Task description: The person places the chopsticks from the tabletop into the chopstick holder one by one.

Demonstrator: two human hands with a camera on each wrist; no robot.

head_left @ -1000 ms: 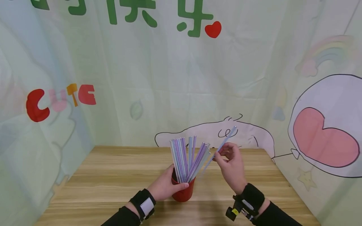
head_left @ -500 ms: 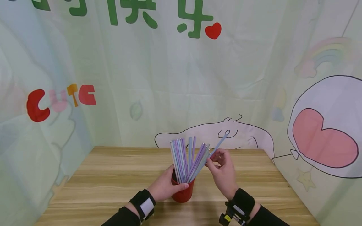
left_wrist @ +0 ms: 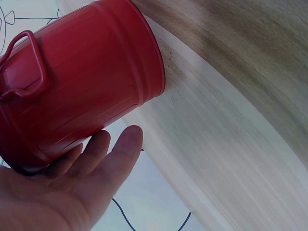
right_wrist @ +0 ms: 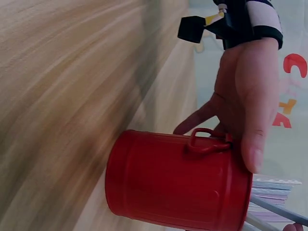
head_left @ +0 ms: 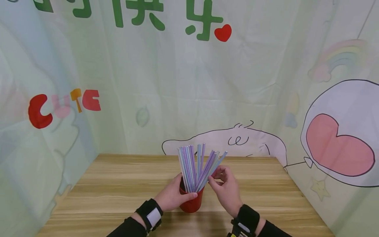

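Observation:
A small red bucket (head_left: 191,205) with a side handle stands upright on the wooden table. Several pale blue and purple straws (head_left: 187,166) fan out of it. My left hand (head_left: 171,196) holds the bucket from the left, thumb across the front near the rim; the left wrist view shows the fingers (left_wrist: 126,144) against its wall (left_wrist: 96,67). At the bucket's right, my right hand (head_left: 227,188) pinches a pale blue straw (head_left: 222,157) that leans right, its lower part among the others at the mouth. Just a fingertip (right_wrist: 294,227) of that hand shows in the right wrist view.
The wooden tabletop (head_left: 130,177) reaches back to a printed cloth backdrop (head_left: 189,82), with more cloth on both sides. Black bands with small devices sit on both wrists, the right one (head_left: 248,219) near the table's front.
My right hand has moved left and down, bringing its straw from the bucket's right side down into its mouth beside the other straws. The left hand and bucket have stayed put.

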